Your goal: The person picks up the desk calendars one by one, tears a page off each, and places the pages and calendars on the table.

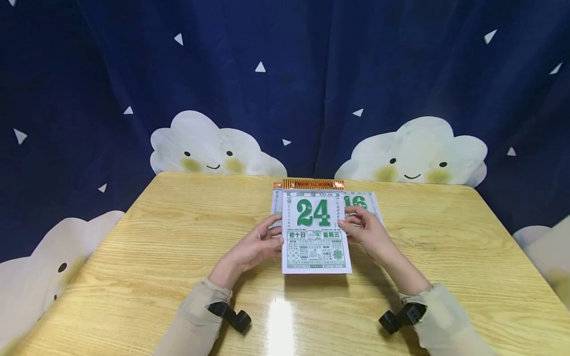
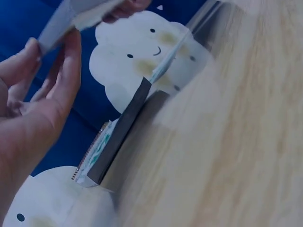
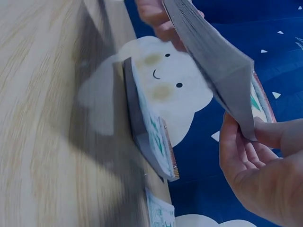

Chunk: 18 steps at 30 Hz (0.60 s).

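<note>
A calendar pad showing a green 24 [image 1: 316, 252] is held up above the table by both hands, its orange-striped top edge away from the person. The left hand [image 1: 258, 243] [image 2: 38, 101] grips its left edge, thumb in front and fingers behind. At the right edge, the right hand [image 1: 369, 235] [image 3: 267, 165] pinches it between thumb and fingers. Below the raised pad [image 3: 218, 61], a second calendar pad [image 1: 276, 205] [image 2: 120, 132] [image 3: 147, 120] lies on the table, mostly hidden in the head view. A sheet with a green 16 [image 1: 373, 205] [image 3: 160, 210] shows at the right.
The wooden table [image 1: 178, 222] extends around the pads. Behind its far edge hangs a dark blue curtain [image 1: 303, 74] with white triangles and smiling clouds. Black devices [image 1: 229, 316] are strapped on both wrists.
</note>
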{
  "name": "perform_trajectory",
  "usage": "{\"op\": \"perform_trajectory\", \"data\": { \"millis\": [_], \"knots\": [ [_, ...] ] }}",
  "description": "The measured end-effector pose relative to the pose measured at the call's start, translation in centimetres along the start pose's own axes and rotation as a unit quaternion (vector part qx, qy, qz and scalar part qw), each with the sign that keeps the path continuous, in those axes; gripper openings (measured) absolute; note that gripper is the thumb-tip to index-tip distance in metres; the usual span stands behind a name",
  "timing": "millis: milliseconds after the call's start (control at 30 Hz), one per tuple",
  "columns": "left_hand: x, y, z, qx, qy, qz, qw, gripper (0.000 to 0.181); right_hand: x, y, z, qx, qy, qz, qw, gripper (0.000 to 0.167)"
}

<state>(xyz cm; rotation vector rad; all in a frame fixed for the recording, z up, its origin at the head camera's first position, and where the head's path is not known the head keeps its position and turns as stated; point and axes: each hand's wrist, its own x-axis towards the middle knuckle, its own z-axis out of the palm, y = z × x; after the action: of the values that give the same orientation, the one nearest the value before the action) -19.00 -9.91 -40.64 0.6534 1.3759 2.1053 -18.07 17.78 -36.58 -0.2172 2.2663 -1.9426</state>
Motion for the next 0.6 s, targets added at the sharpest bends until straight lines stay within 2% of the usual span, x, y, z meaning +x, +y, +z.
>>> {"op": "perform_trajectory", "data": {
  "millis": [133,200,233,267,300,333,367,400,467,500,533,567,600],
  "knots": [
    [0.0,-0.1,-0.1,-0.020,-0.022,0.004,0.9996,0.059,-0.1,-0.3,0.2,0.029,0.003,-0.016,0.9995,0.040],
    [0.0,-0.2,-0.1,-0.031,-0.030,0.010,0.9990,0.060,-0.2,-0.4,0.2,0.021,0.007,-0.025,0.9995,0.040],
    [0.1,-0.3,-0.2,-0.038,-0.034,0.015,0.9986,0.060,-0.3,-0.5,0.3,0.003,0.012,-0.033,0.9994,0.040],
    [0.1,-0.3,-0.1,-0.043,-0.037,0.020,0.9981,0.060,-0.4,-0.6,0.4,-0.037,0.024,-0.049,0.9978,0.041],
    [0.2,-0.4,-0.1,-0.048,-0.040,0.025,0.9977,0.059,-0.5,-0.7,0.4,-0.087,0.038,-0.074,0.9927,0.043],
    [0.2,-0.5,-0.1,-0.051,-0.042,0.028,0.9974,0.059,-0.7,-0.8,0.6,-0.149,0.053,-0.107,0.9816,0.045],
    [0.3,-0.5,-0.1,-0.055,-0.042,0.029,0.9972,0.059,-1.0,-0.9,0.7,-0.215,0.069,-0.147,0.9629,0.046],
    [0.3,-0.6,0.0,-0.058,-0.042,0.029,0.9970,0.060,-1.2,-1.0,0.9,-0.281,0.082,-0.192,0.9367,0.045],
    [0.4,-0.6,0.1,-0.060,-0.042,0.028,0.9969,0.060,-1.7,-1.3,1.4,-0.394,0.101,-0.285,0.8680,0.042],
    [0.4,-0.6,0.1,-0.061,-0.041,0.029,0.9969,0.060,-1.9,-1.4,1.7,-0.424,0.094,-0.328,0.8389,0.039],
    [0.4,-0.6,0.1,-0.062,-0.039,0.030,0.9969,0.060,-2.1,-1.5,2.0,-0.446,0.079,-0.361,0.8156,0.035],
    [0.5,-0.6,0.1,-0.063,-0.037,0.031,0.9968,0.060,-2.2,-1.6,2.3,-0.457,0.056,-0.385,0.7998,0.033],
    [0.5,-0.6,0.1,-0.063,-0.035,0.033,0.9969,0.061,-2.4,-1.7,2.6,-0.464,0.032,-0.399,0.7900,0.031]
  ]
}}
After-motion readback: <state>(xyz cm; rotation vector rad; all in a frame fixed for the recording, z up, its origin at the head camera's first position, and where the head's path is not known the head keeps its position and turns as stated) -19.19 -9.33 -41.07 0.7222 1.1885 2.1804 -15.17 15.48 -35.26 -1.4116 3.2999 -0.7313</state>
